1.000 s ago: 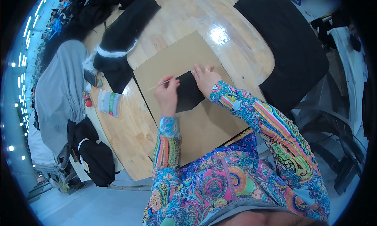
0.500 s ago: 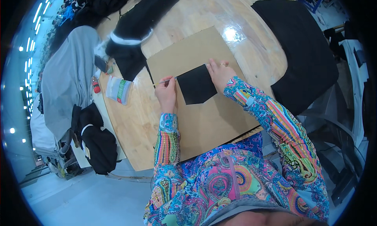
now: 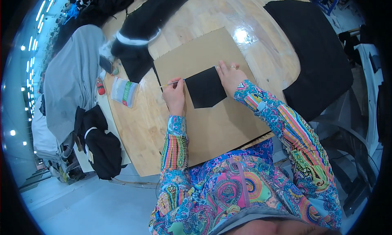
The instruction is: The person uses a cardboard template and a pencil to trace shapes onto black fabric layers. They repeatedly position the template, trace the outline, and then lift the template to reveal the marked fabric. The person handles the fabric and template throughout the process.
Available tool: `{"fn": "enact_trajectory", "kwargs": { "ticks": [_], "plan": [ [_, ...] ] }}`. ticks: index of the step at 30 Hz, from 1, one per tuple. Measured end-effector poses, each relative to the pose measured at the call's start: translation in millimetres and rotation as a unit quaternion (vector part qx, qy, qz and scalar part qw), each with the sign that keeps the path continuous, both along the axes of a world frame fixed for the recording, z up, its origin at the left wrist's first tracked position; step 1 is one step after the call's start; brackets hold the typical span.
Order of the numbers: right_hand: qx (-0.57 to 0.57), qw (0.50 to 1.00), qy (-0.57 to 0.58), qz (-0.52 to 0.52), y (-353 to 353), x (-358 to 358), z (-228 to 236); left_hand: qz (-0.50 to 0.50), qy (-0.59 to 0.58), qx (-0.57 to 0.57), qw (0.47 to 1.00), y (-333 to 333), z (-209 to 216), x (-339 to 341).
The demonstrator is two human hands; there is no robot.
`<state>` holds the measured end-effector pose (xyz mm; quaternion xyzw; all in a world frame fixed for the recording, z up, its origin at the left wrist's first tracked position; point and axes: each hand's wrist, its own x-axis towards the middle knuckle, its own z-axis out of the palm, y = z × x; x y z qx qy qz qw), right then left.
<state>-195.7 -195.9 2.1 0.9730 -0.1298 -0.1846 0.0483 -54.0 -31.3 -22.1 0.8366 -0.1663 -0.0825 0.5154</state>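
Note:
A black pocket-shaped fabric piece point(image 3: 206, 89) with a pointed lower edge lies flat on a brown cardboard sheet point(image 3: 212, 133). At its upper left corner, my left hand point(image 3: 174, 97) is closed in a pinch around a thin pen-like stick point(image 3: 173, 83), pale with a yellowish end. The stick's inner tip is at or very near the fabric's corner; whether it touches is too small to tell. My right hand point(image 3: 232, 78) rests along the upper right edge of the piece, fingers stretched out, with a ring on one of them.
Stacked black fabric point(image 3: 310, 51) covers the table's right side. A black bundle tied with a white band point(image 3: 136, 39) lies at the far left. Nearer are a clear plastic packet point(image 3: 123, 92), a small red bottle point(image 3: 100, 87) and grey cloth point(image 3: 73, 79). Black cloth point(image 3: 102, 149) hangs lower left.
The whole view has shifted slightly. Both hands, the pen-like stick and the black fabric piece keep nearly the same places relative to one another.

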Motion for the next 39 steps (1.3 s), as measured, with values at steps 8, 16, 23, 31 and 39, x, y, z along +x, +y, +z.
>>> {"fn": "enact_trajectory", "kwargs": {
  "ticks": [8,16,23,31,39],
  "plan": [
    [-0.009,1.0,-0.006,-0.001,-3.1,2.7,-16.4,-0.001,-0.065,0.085,0.994,-12.7,19.2,-14.7],
    [-0.027,0.999,-0.022,0.016,-0.5,1.0,-10.5,0.026,-0.004,-0.104,0.994,8.1,-12.1,0.0],
    [0.038,0.998,-0.045,-0.034,-2.0,1.9,-15.1,0.003,-0.071,0.022,0.997,-1.5,6.5,-12.1],
    [0.022,0.999,-0.047,-0.006,-1.8,0.6,-11.3,-0.013,-0.098,0.029,0.995,-2.1,4.0,-9.1],
    [0.035,0.998,-0.041,-0.032,-2.1,2.9,-21.0,0.027,-0.056,0.01,0.998,-2.7,4.1,-8.9]
  ]
}}
